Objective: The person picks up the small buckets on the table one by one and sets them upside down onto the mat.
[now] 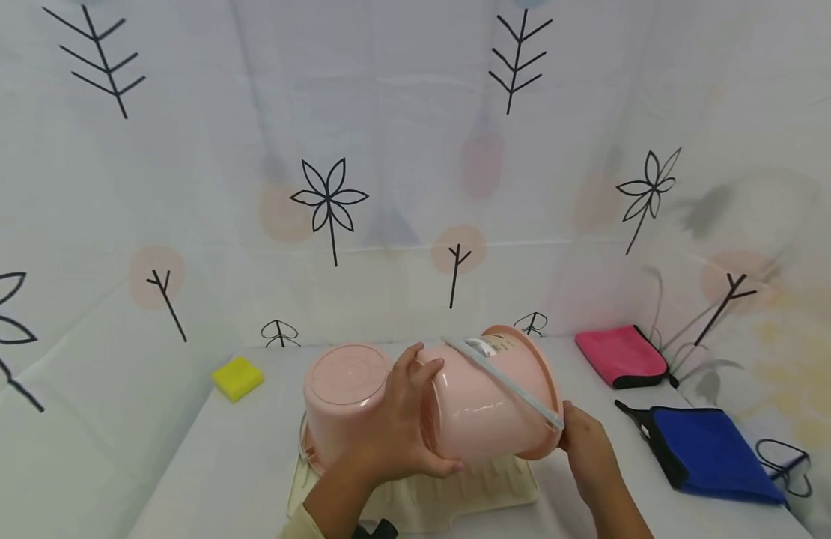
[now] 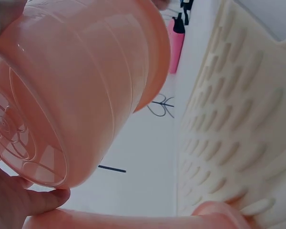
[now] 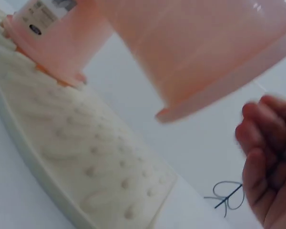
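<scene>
A pink bucket (image 1: 489, 408) with a pale handle is held tilted on its side above the tray, its rim towards the right. My left hand (image 1: 395, 430) grips it round the base, thumb below and fingers above. Beside the rim is my right hand (image 1: 588, 449); the right wrist view shows its loosely bent fingers (image 3: 255, 133) apart from the bucket. A second pink bucket (image 1: 346, 374) stands upside down to the left, partly hidden by my left hand. Under it lies a cream tray (image 1: 503, 483) with rows of raised bumps.
A yellow sponge (image 1: 237, 378) lies at the table's back left. On the right are a pink cloth pouch (image 1: 621, 355) and a blue cloth pouch (image 1: 715, 453), both edged in black. A printed white curtain (image 1: 388, 112) hangs behind the white table (image 1: 207, 464).
</scene>
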Motion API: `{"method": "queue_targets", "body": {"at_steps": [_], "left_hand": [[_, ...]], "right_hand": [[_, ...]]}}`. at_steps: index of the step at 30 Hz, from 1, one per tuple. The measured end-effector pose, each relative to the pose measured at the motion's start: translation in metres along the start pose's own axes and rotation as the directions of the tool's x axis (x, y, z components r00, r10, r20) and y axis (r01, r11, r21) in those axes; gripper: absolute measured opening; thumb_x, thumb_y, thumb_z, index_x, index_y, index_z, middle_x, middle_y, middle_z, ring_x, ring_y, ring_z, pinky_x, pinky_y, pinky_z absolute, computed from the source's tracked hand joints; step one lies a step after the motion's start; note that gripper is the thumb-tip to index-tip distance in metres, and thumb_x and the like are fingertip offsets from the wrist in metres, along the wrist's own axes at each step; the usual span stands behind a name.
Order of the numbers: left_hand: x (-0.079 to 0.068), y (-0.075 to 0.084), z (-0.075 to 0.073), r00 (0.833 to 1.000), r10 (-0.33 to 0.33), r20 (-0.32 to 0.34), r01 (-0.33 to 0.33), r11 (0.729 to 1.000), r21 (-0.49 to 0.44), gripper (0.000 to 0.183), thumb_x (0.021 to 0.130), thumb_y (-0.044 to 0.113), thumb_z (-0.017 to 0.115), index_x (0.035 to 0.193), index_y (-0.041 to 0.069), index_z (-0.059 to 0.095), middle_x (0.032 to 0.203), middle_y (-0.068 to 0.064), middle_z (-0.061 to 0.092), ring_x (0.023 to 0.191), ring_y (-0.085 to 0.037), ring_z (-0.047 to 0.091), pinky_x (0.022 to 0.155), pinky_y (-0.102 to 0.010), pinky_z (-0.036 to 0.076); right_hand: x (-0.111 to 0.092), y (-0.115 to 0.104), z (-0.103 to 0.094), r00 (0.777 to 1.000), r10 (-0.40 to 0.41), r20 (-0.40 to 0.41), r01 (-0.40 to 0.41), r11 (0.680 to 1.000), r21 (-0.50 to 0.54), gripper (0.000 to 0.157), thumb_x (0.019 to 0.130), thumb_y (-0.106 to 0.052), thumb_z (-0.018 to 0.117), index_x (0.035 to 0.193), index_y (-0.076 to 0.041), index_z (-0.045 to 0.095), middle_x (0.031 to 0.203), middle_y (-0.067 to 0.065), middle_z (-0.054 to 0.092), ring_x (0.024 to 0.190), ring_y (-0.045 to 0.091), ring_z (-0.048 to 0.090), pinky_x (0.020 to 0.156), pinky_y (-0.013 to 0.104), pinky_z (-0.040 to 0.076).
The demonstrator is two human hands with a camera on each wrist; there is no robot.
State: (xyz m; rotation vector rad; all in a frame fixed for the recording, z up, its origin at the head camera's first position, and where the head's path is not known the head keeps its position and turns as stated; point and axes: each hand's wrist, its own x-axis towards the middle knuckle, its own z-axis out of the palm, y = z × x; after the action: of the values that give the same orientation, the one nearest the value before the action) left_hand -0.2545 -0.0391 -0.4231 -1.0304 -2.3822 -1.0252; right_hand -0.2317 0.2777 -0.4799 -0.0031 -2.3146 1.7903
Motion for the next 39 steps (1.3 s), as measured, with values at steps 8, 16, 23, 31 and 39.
{"method": "queue_targets", "body": {"at_steps": [8, 16, 23, 31, 39], "left_hand": [[0.009, 0.009, -0.021, 0.999, 0.038, 0.036, -0.038, 0.999, 0.017, 0.132, 0.056, 0.05, 0.1, 0.161, 0.033, 0.022, 0.173, -0.008, 0.004, 0.155, -0.034, 0.024, 0.106, -0.056, 0.052], [0.025, 0.014, -0.037, 0.997, 0.071, 0.043, -0.074, 0.993, 0.089, 0.134, 0.056, 0.052, 0.1, 0.162, 0.04, 0.019, 0.174, -0.008, 0.002, 0.156, -0.036, 0.022, 0.096, -0.049, 0.058], [0.033, 0.017, -0.047, 0.994, 0.038, 0.102, -0.055, 0.985, 0.165, 0.132, 0.058, 0.059, 0.097, 0.162, 0.045, 0.016, 0.174, -0.005, 0.004, 0.157, -0.032, 0.021, 0.101, -0.055, 0.055], [0.045, 0.017, -0.059, 0.987, 0.003, 0.162, -0.045, 0.966, 0.255, 0.13, 0.06, 0.064, 0.094, 0.163, 0.049, 0.014, 0.174, -0.005, 0.005, 0.158, -0.033, 0.018, 0.108, -0.06, 0.049], [0.055, 0.019, -0.065, 0.981, -0.037, 0.189, -0.02, 0.956, 0.293, 0.127, 0.061, 0.062, 0.093, 0.163, 0.051, 0.017, 0.175, -0.005, 0.007, 0.158, -0.035, 0.019, 0.107, -0.062, 0.048]], "right_hand": [[0.001, 0.021, 0.007, 0.957, 0.227, 0.182, -0.112, 0.865, -0.489, 0.045, 0.09, -0.037, 0.081, 0.127, -0.014, 0.07, 0.114, 0.003, 0.074, 0.103, 0.024, 0.068, 0.082, 0.048, 0.058], [-0.003, 0.037, 0.008, 0.917, 0.026, 0.398, 0.196, 0.839, -0.507, 0.083, 0.072, -0.035, 0.095, 0.144, -0.018, 0.058, 0.146, 0.008, 0.061, 0.14, 0.043, 0.049, 0.112, 0.072, 0.036], [-0.009, 0.04, 0.01, 0.894, 0.256, 0.368, 0.034, 0.78, -0.624, 0.103, 0.067, -0.046, 0.095, 0.157, -0.028, 0.048, 0.165, 0.011, 0.042, 0.157, 0.052, 0.017, 0.113, 0.085, 0.007], [-0.01, 0.046, 0.007, 0.855, 0.268, 0.444, 0.045, 0.814, -0.579, 0.105, 0.072, -0.042, 0.094, 0.158, -0.008, 0.045, 0.168, 0.029, 0.027, 0.156, 0.057, 0.01, 0.119, 0.076, -0.002], [-0.01, 0.044, 0.008, 0.847, 0.245, 0.473, 0.068, 0.831, -0.552, 0.103, 0.074, -0.041, 0.093, 0.158, -0.007, 0.045, 0.169, 0.026, 0.028, 0.156, 0.058, 0.009, 0.118, 0.077, -0.005]]}}
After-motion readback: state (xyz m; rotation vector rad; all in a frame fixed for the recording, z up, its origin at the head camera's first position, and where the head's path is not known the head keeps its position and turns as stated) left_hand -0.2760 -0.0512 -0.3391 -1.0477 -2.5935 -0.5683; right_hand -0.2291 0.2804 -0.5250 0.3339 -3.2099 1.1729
